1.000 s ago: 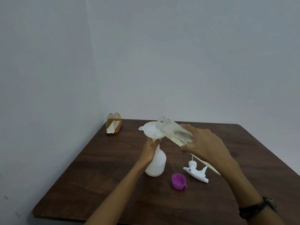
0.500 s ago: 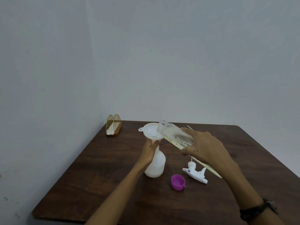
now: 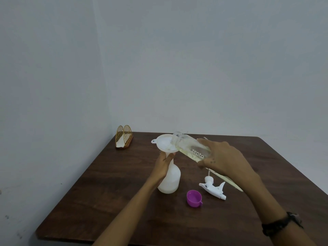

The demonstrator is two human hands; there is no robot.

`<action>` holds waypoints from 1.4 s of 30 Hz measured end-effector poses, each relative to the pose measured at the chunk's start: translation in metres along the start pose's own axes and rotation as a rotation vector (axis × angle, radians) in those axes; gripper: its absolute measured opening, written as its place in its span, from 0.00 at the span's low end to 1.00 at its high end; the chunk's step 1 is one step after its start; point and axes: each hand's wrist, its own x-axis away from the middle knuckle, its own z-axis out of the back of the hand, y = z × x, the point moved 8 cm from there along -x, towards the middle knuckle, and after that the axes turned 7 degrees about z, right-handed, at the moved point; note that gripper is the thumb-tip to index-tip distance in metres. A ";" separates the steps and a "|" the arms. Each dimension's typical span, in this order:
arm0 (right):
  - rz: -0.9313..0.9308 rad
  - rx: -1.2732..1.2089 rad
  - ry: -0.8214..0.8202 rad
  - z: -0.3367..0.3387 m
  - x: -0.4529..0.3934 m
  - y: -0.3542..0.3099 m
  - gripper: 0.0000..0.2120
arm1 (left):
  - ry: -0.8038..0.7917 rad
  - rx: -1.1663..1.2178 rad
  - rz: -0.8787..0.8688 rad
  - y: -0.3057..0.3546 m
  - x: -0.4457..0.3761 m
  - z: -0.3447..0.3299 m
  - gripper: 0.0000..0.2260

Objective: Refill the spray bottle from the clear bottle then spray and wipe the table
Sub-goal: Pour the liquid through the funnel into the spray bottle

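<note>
Head view: the left hand [image 3: 164, 163] grips the spray bottle [image 3: 169, 181] neck under the funnel [image 3: 164, 143]; right hand [image 3: 224, 159] fingers wrap the tilted clear bottle [image 3: 190, 147]. A purple cap [image 3: 194, 198], spray trigger head [image 3: 213, 189] and gold wire holder [image 3: 123, 136] sit on the desk [image 3: 106, 201].

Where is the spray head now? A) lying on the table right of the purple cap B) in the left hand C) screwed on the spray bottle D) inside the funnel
A: the spray head lies on the table, right of the purple cap; the spray bottle carries only the funnel.
</note>
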 end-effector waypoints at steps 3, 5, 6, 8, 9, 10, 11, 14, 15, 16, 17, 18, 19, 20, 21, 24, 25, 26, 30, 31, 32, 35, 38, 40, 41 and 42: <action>-0.002 0.005 -0.006 0.000 -0.001 0.000 0.30 | 0.000 -0.007 -0.006 0.000 0.000 0.000 0.17; 0.002 0.017 -0.007 0.000 -0.001 0.000 0.31 | -0.002 -0.007 -0.010 0.001 0.000 -0.001 0.15; 0.004 0.020 -0.009 0.000 -0.002 0.000 0.30 | -0.003 -0.007 -0.012 0.001 0.000 -0.001 0.14; -0.002 0.020 -0.015 0.000 -0.002 0.000 0.28 | 0.000 -0.011 -0.012 0.001 0.000 0.000 0.13; -0.006 0.020 -0.017 0.000 -0.002 0.000 0.27 | 0.003 -0.013 -0.014 0.000 -0.001 0.000 0.14; -0.007 0.021 -0.018 0.000 -0.002 0.001 0.27 | 0.004 -0.014 -0.016 0.000 -0.001 0.000 0.15; -0.009 0.022 -0.020 0.000 -0.002 0.001 0.26 | 0.006 -0.016 -0.019 -0.001 -0.001 0.000 0.16; -0.016 0.023 -0.025 0.001 -0.001 0.000 0.25 | 0.002 -0.025 -0.030 0.000 -0.001 0.000 0.17; -0.017 0.022 -0.028 0.001 -0.001 0.000 0.25 | -0.001 -0.023 -0.033 0.001 -0.001 0.000 0.17; -0.017 0.022 -0.030 0.000 -0.001 0.000 0.25 | -0.002 -0.021 -0.034 0.001 -0.001 0.000 0.17; -0.017 0.021 -0.033 0.000 -0.001 0.000 0.25 | -0.006 -0.020 -0.033 0.001 -0.001 0.000 0.16; -0.018 0.021 -0.036 0.001 -0.001 0.000 0.24 | -0.008 -0.019 -0.030 0.002 0.000 -0.001 0.16; -0.020 0.021 -0.039 0.001 -0.001 0.000 0.24 | -0.009 -0.019 -0.030 0.002 0.000 -0.001 0.15; -0.023 0.021 -0.043 0.002 -0.001 -0.001 0.24 | -0.009 -0.019 -0.031 0.003 0.001 -0.001 0.15; -0.026 0.019 -0.048 0.002 -0.001 -0.001 0.24 | -0.009 -0.018 -0.034 0.003 0.001 -0.001 0.16; -0.031 0.019 -0.056 0.003 0.000 -0.002 0.23 | -0.004 -0.014 -0.038 0.002 0.001 -0.001 0.18; -0.031 0.020 -0.055 0.003 0.000 -0.002 0.23 | -0.002 -0.013 -0.037 0.002 0.000 0.000 0.18; -0.032 0.020 -0.051 0.004 0.000 -0.001 0.23 | -0.001 -0.011 -0.035 0.002 0.000 0.000 0.18; -0.032 0.022 -0.038 0.005 0.002 0.001 0.25 | 0.010 -0.006 -0.037 0.001 -0.001 0.001 0.18; -0.026 0.027 -0.039 0.005 0.002 0.001 0.26 | 0.012 -0.004 -0.037 0.000 -0.001 0.001 0.18; -0.021 0.033 -0.038 0.005 0.002 0.001 0.27 | 0.014 -0.003 -0.034 -0.001 -0.002 0.001 0.18; -0.025 0.028 -0.031 0.004 0.003 0.003 0.29 | 0.021 -0.004 -0.013 -0.003 -0.003 0.001 0.17; -0.026 0.010 -0.030 0.003 0.003 0.004 0.30 | 0.023 0.000 -0.005 -0.004 -0.003 0.002 0.16; -0.027 0.005 -0.024 0.002 0.002 0.005 0.30 | 0.016 0.000 -0.010 -0.004 -0.003 0.002 0.16; -0.029 0.005 -0.025 0.002 0.002 0.005 0.30 | 0.012 0.003 -0.009 -0.003 -0.003 0.001 0.16; -0.030 0.008 -0.029 0.002 0.002 0.005 0.31 | 0.011 0.004 -0.005 -0.003 -0.002 0.001 0.15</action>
